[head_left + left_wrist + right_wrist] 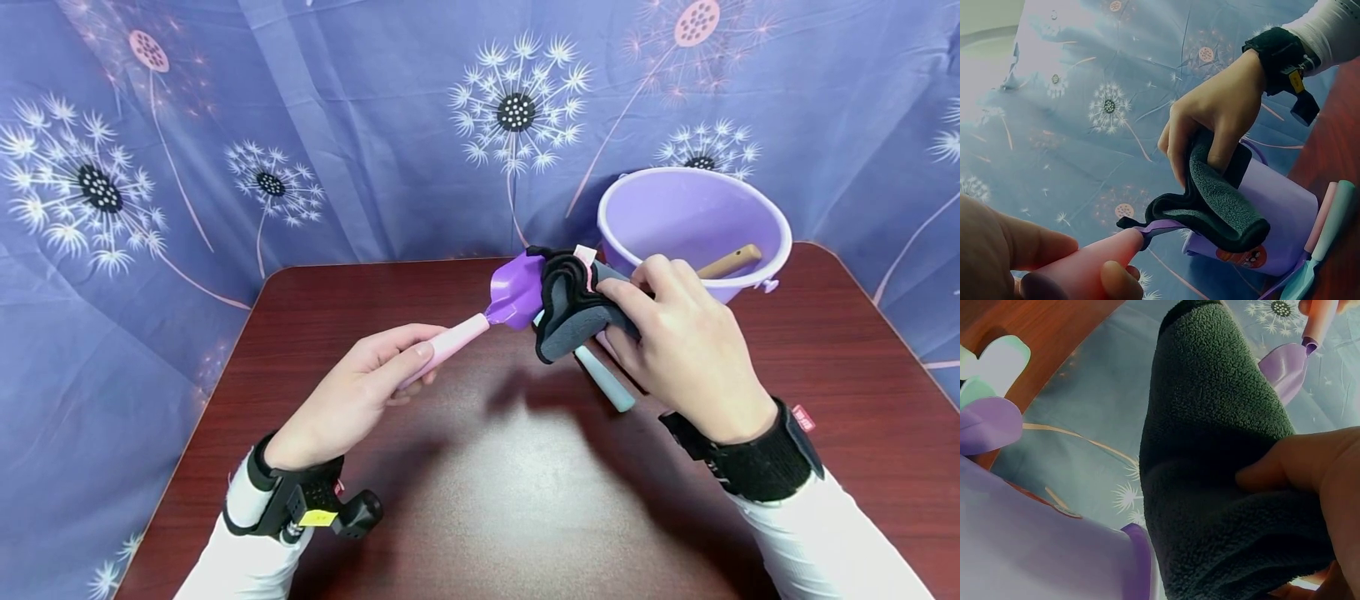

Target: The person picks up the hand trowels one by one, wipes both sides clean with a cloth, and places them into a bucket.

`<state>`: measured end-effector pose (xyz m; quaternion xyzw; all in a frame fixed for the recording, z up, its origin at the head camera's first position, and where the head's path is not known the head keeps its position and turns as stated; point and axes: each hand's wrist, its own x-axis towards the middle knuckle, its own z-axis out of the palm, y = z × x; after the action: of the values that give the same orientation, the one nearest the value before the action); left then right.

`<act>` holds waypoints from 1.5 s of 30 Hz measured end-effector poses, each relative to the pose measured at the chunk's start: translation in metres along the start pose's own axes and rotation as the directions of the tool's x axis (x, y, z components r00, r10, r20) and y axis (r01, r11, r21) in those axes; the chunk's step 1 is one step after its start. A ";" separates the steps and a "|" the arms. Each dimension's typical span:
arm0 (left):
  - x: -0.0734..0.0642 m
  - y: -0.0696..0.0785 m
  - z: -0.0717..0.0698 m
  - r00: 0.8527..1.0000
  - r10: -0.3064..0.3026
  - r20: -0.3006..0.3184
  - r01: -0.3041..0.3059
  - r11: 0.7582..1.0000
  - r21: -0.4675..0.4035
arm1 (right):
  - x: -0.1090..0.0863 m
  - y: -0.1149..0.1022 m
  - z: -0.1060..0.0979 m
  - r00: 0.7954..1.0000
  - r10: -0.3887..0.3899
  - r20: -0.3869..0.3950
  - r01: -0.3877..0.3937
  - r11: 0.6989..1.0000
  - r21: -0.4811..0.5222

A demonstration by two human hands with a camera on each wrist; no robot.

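Note:
My left hand [367,387] grips the pink handle of a toy shovel [459,337], whose purple blade points away toward the right. A folded dark grey cloth with black edging [573,321] is pinched in my right hand [678,346]. In the head view the cloth overlaps the far side of the shovel's blade, and both are held above the table. The right wrist view shows the fuzzy cloth [1210,412] bunched under the thumb, with the purple blade [1285,369] just behind it.
A purple bucket [675,200] stands at the back right, with a wooden-coloured handle [731,261] inside. A tool with a pale green handle [606,379] lies on the brown table [300,317], beside a pink-handled one [1321,215]. Behind hangs a blue dandelion-print curtain [375,100].

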<state>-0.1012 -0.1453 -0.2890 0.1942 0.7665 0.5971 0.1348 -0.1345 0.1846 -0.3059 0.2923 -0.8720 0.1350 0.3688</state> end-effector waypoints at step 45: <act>0.002 -0.005 0.011 0.999 0.029 -0.023 -0.024 0.986 0.165 | 0.000 -0.019 0.001 0.962 -0.215 0.169 0.198 0.974 0.113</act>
<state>-0.0992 -0.1359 -0.2962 0.2072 0.8124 0.5357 0.1006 -0.1233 0.1692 -0.3063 0.4101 -0.8591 0.1098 0.2860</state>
